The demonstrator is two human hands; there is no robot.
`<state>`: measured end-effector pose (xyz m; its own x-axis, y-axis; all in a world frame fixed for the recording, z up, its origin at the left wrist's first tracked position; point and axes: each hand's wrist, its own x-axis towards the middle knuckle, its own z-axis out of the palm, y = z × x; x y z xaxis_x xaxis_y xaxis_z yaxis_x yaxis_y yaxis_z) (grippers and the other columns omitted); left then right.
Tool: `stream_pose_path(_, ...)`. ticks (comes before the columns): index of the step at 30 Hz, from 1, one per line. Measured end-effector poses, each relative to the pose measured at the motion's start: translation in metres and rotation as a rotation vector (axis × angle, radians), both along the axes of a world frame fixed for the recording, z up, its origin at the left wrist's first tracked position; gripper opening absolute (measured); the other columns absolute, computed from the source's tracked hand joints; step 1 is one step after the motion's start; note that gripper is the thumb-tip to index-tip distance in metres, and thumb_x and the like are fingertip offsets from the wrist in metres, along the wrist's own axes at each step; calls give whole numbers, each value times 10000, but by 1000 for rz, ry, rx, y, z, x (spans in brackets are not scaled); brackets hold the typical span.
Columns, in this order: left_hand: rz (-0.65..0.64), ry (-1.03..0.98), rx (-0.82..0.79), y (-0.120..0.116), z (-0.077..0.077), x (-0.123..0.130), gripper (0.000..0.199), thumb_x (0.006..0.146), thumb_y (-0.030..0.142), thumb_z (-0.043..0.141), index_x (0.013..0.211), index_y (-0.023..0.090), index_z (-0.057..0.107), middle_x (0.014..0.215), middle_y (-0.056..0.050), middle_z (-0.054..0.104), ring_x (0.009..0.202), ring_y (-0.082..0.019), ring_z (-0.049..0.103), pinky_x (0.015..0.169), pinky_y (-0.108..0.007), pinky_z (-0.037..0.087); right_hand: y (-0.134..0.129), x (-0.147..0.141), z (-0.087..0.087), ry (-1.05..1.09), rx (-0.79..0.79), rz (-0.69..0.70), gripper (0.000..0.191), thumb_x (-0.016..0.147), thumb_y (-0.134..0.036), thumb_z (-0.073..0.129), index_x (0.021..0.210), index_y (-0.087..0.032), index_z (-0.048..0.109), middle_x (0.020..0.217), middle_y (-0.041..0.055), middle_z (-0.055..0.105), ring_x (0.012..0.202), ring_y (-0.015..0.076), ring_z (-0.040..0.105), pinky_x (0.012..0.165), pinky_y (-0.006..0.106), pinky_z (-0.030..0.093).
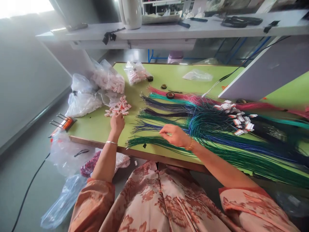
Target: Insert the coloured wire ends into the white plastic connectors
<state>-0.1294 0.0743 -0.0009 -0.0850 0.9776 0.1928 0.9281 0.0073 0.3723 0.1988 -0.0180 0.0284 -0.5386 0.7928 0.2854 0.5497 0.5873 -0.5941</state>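
My left hand [117, 123] is at the near edge of a loose pile of small white-and-orange connectors [122, 106], its fingers bent together; whatever they hold is hidden. Over the blue wires [147, 126] is my right hand [176, 135], fingers pinched together, with anything between them too small to make out. Bundles of green wires [154, 141], dark wires [164, 104] and pink wires [184, 96] lie side by side across the green table [96, 129]. A cluster of white connectors [241, 120] sits on the wires at the right.
Plastic bags of connectors [108, 79] and a knotted bag [83, 100] stand at the left. Tape rolls [170, 95] lie behind the wires. An orange tool with metal prongs [64, 124] is at the left corner. A shelf [164, 32] spans the back, with a white jug [131, 14].
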Motion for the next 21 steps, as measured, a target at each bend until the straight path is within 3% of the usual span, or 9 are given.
stream_pose_path(3,12,56,29,-6,-1,-2,294,789,121,495,1046,159,633,1076,-172,599,991,-289,580,832,-380,436,6,-47,-11,-183,-95,32,154,877,-242,592,901,-179,730,902,67,693,828,166,620,746,274,438)
stream_pose_path(7,37,-70,60,-20,-1,-8,341,820,132,452,1114,174,622,1063,-151,636,999,-278,593,855,-382,441,16,-76,-15,-401,-146,21,166,870,-257,592,950,-198,725,982,69,688,891,189,623,695,270,395)
stream_pose_path(11,79,-398,71,-34,-6,-14,287,809,199,501,1058,199,643,934,-81,674,872,-220,625,806,-345,464,19,-79,-15,-490,-146,38,167,902,-276,554,947,-193,691,1013,68,683,904,188,619,692,269,375)
stream_pose_path(15,87,-890,51,-47,-10,-15,321,769,280,553,1074,200,611,933,-52,673,738,-148,639,633,-257,478,18,-74,-19,-521,-100,74,162,925,-222,499,972,-164,643,1024,93,675,917,193,603,739,275,374)
stream_pose_path(18,117,-1149,0,-59,-5,-11,372,730,315,607,1082,195,596,982,-60,680,649,-122,656,527,-210,436,18,-71,-20,-490,-74,82,171,930,-187,464,985,-155,623,985,100,676,876,187,593,747,274,368)
stream_pose_path(21,98,-1315,-53,-73,4,-6,361,701,324,678,1025,178,613,1007,-78,690,671,-120,673,546,-202,454,20,-69,-18,-336,-101,78,148,921,-190,480,943,-157,623,947,84,677,819,164,578,728,262,367)
